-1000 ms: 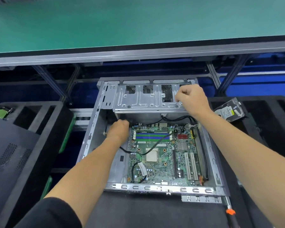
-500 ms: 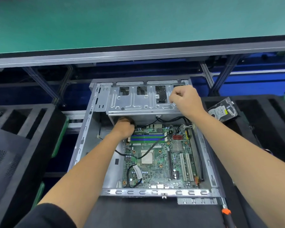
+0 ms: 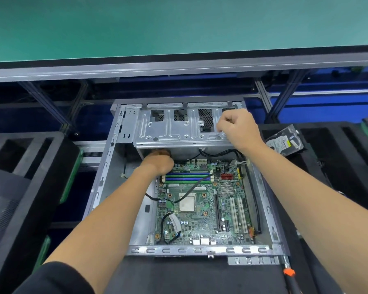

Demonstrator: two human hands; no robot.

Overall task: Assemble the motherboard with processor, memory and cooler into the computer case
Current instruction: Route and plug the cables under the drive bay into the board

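The open metal computer case (image 3: pixel 200 250) lies flat in front of me with the green motherboard (image 3: pixel 200 225) inside. The bare processor (image 3: pixel 187 203) sits in its socket with no cooler on it. Blue and green memory sticks (image 3: pixel 187 178) stand in their slots. My left hand (image 3: pixel 157 164) reaches under the silver drive cage (image 3: pixel 168 132) at the board's far left corner, its fingers hidden in shadow. My right hand (image 3: pixel 236 128) is curled on the right end of the drive cage. A black cable (image 3: pixel 191 189) runs across the board.
A hard drive (image 3: pixel 285 143) lies on the black foam tray to the right. A black foam tray (image 3: pixel 30 166) with deep slots stands to the left. An orange-collared screwdriver (image 3: pixel 289 272) rests at the case's near right corner. A green-topped bench (image 3: pixel 179 28) overhangs behind.
My left hand has pushed from the case's left side farther in, under the drive cage beside the memory slots. My right hand stays on the cage's right end.
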